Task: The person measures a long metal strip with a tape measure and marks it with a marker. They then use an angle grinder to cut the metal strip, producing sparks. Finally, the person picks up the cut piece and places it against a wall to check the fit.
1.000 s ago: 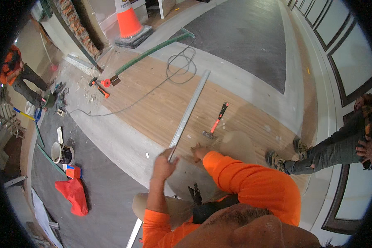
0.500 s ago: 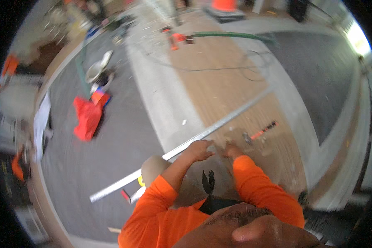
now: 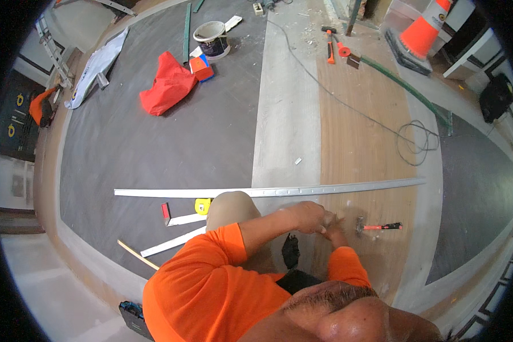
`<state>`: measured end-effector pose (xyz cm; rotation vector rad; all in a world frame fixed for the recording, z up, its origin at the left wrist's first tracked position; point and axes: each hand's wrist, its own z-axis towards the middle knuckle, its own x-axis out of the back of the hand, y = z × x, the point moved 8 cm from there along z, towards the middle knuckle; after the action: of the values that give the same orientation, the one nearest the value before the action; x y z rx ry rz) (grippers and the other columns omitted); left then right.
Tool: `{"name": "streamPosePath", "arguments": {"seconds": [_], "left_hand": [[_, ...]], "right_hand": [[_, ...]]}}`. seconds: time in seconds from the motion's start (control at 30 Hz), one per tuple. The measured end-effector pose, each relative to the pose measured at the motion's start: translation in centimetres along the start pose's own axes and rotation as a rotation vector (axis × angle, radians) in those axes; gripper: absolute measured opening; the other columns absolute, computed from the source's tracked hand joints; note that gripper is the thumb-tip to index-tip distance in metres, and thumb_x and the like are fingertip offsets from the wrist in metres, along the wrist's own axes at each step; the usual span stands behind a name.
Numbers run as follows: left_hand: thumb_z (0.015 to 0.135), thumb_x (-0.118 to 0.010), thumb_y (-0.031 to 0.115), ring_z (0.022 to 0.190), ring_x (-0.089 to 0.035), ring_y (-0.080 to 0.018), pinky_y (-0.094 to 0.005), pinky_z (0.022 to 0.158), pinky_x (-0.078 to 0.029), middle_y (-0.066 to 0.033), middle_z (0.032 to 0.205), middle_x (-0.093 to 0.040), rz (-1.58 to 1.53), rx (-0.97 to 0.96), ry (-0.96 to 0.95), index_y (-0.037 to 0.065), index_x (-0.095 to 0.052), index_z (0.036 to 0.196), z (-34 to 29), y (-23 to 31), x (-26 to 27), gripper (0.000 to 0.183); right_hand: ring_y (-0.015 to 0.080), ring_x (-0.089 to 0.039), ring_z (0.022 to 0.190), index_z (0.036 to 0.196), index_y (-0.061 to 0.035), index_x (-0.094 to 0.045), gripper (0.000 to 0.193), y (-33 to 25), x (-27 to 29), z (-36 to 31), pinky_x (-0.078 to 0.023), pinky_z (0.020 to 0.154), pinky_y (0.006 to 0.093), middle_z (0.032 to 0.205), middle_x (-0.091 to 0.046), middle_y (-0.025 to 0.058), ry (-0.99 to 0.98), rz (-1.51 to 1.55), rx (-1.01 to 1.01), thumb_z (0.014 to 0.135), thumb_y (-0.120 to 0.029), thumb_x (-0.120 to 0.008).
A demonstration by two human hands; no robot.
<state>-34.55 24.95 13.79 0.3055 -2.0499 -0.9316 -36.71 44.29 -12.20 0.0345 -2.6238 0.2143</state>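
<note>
My left hand (image 3: 306, 217) and my right hand (image 3: 336, 229) meet in front of my knee, fingers closed together. Anything pinched between them is too small or hidden to make out. Just beyond them, a long pale metal profile (image 3: 290, 191) lies across the floor, apart from both hands. To the right of my right hand rests a claw hammer (image 3: 376, 227) with a red and black handle. Left of my knee are a yellow tape measure (image 3: 202, 206), a square with a red stock (image 3: 166, 212), a white strip (image 3: 172, 242) and a thin wooden stick (image 3: 138, 255).
Farther off lie a red bag (image 3: 168, 86), an orange-and-blue box (image 3: 201, 67) and a bucket (image 3: 212, 40). A second hammer (image 3: 330, 45), a green metal length (image 3: 402, 84), a loose cable (image 3: 359, 111) and a traffic cone (image 3: 424, 31) occupy the far right.
My view has swung round, so the metal profile now runs nearly level across it. My hands, apart before with fingers extended, have come together.
</note>
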Motion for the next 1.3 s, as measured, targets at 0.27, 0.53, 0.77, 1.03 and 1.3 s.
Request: {"name": "streamPosePath", "arguments": {"seconds": [0.27, 0.53, 0.77, 1.03, 1.3], "left_hand": [[0.088, -0.068, 0.038, 0.112, -0.061, -0.0424, -0.0510, 0.098, -0.047, -0.0222, 0.120, -0.063, 0.066, 0.056, -0.120, 0.007, -0.054, 0.134, -0.9, 0.1, -0.9, 0.057], [0.089, -0.067, 0.037, 0.114, -0.060, -0.0411, -0.0483, 0.099, -0.048, -0.0211, 0.131, -0.059, -0.312, 0.231, -0.002, 0.005, -0.052, 0.137, -8.4, 4.6, -1.8, 0.060], [0.088, -0.069, 0.039, 0.106, -0.063, -0.0437, -0.0491, 0.093, -0.050, -0.0224, 0.121, -0.064, -0.575, 0.375, 0.022, 0.006, -0.056, 0.135, -13.7, 6.8, -5.7, 0.059], [0.095, -0.065, 0.028, 0.095, -0.069, -0.0365, -0.0413, 0.079, -0.056, -0.0190, 0.115, -0.068, -0.855, 0.425, 0.453, 0.009, -0.059, 0.132, -25.2, 10.7, -6.7, 0.042], [0.090, -0.064, 0.040, 0.103, -0.065, -0.0413, -0.0494, 0.089, -0.052, -0.0222, 0.114, -0.068, -0.389, 0.997, 0.487, 0.008, -0.065, 0.125, -50.0, 6.6, -4.9, 0.047]], "right_hand": [[0.0439, 0.000, 0.151, 0.160, -0.0209, -0.006, 0.123, -0.4, -0.6, 0.7, -0.018, 0.120, 0.0547, 0.165, 0.004, 0.0214, 0.018, -0.093, 0.025, 0.070, -0.068, -0.075], [0.0423, -0.010, 0.151, 0.159, -0.0122, -0.005, 0.123, -1.0, 1.3, -2.4, -0.028, 0.118, 0.0455, 0.162, 0.002, 0.0304, 0.020, -0.177, 0.008, 0.071, -0.047, -0.082], [0.0351, -0.050, 0.132, 0.144, -0.0043, -0.048, 0.072, -0.6, 5.5, -3.3, -0.040, 0.110, 0.0447, 0.146, -0.050, 0.0198, -0.178, -0.216, -0.051, 0.089, -0.048, -0.063], [0.0336, -0.065, 0.105, 0.134, -0.0084, -0.059, 0.046, -9.6, -1.4, -31.4, -0.051, 0.089, 0.0413, 0.118, -0.067, 0.0231, -0.191, 0.101, 0.162, 0.091, -0.022, -0.063], [0.0320, -0.066, 0.098, 0.130, -0.0074, -0.063, 0.053, -7.5, -1.1, -50.2, -0.051, 0.086, 0.0410, 0.112, -0.067, 0.0280, -0.367, -0.061, 0.259, 0.088, -0.039, -0.066]]}}
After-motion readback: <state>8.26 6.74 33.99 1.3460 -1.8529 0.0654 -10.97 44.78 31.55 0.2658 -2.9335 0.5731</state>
